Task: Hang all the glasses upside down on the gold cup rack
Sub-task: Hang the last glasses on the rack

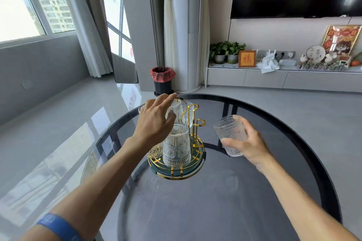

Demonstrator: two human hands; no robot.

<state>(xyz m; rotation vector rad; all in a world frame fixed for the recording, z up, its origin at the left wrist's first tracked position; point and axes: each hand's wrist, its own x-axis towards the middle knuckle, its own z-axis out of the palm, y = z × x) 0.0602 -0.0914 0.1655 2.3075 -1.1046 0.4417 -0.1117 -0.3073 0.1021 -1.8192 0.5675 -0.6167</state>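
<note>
The gold cup rack stands on a round green tray on the glass table. Several ribbed clear glasses hang upside down on it; the nearest hung glass faces me. My left hand hovers over the far left side of the rack, fingers spread, touching the top of a hung glass. My right hand holds another ribbed glass to the right of the rack, tilted, a little above the table. Two gold hooks on the right side stand bare.
The round dark glass table has a black rim. Beyond it on the floor stands a black bin with a red bag. A TV cabinet with plants and ornaments runs along the far right wall.
</note>
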